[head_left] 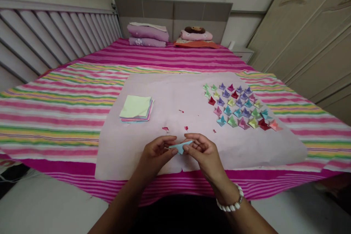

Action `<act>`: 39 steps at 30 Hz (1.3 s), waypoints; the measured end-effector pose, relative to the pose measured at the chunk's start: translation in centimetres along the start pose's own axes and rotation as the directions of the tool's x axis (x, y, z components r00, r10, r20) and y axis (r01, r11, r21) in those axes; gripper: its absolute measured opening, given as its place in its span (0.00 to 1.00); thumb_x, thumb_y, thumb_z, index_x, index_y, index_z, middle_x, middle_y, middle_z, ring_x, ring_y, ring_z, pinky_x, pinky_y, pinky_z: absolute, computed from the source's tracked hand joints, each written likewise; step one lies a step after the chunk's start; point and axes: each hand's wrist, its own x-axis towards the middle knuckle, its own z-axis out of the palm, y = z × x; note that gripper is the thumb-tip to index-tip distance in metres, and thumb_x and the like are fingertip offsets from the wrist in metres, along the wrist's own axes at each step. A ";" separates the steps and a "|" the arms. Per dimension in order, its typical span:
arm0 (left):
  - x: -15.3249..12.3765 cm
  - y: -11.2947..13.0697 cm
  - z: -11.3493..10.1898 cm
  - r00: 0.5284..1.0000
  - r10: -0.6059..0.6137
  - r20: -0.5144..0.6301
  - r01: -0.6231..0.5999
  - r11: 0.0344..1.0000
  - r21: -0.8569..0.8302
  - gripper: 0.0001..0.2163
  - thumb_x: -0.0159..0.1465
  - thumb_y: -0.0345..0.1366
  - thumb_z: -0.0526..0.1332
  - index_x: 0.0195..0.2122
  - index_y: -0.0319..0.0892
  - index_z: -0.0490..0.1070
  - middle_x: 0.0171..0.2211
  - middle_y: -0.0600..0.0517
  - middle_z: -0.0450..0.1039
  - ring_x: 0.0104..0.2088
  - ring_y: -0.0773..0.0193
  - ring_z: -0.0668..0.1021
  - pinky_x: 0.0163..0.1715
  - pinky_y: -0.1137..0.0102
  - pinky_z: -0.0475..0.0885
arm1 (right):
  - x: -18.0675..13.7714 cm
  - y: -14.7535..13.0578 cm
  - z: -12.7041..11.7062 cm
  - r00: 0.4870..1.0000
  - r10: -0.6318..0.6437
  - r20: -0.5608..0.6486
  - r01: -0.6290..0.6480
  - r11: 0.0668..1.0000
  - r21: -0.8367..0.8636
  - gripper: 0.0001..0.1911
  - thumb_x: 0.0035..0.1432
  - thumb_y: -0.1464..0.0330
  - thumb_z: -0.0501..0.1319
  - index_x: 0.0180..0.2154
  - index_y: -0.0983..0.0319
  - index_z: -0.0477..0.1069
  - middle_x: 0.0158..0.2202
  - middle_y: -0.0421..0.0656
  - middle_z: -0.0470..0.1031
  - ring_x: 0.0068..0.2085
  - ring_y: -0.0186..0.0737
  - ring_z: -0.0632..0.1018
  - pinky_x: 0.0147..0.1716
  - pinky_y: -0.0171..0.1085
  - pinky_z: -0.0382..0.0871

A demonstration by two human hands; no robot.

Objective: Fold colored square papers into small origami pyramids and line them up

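Observation:
Between my two hands is a small folded light-blue paper [180, 147], held over the near part of a pale sheet [175, 95]. My left hand [159, 153] pinches its left end between thumb and fingers. On the other end, my right hand [201, 153] grips with thumb and forefinger; a white beaded bracelet circles that wrist. Behind the fingers, part of the paper is hidden. To the left lies a stack of square coloured papers [136, 107], a pale yellow one on top. Rows of small folded paper shapes [241, 106] in several colours stand at the right.
Small red paper scraps [186, 128] lie just beyond my hands. The sheet rests on a bed with a striped cover [68, 106]. Folded bedding [148, 36] sits by the headboard [159, 11]. A railing [60, 36] runs along the left, a wardrobe [307, 33] along the right.

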 end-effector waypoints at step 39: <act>0.8 0.2 1.1 0.991 -0.102 -0.083 0.086 0.980 -0.178 0.14 0.54 0.34 0.65 0.42 0.40 0.76 0.25 0.54 0.75 0.29 0.66 0.76 0.35 0.69 0.72 | -0.6 0.2 0.9 0.912 -0.409 0.034 0.396 0.857 -0.330 0.02 0.55 0.71 0.65 0.32 0.59 0.75 0.39 0.47 0.75 0.41 0.43 0.77 0.41 0.43 0.73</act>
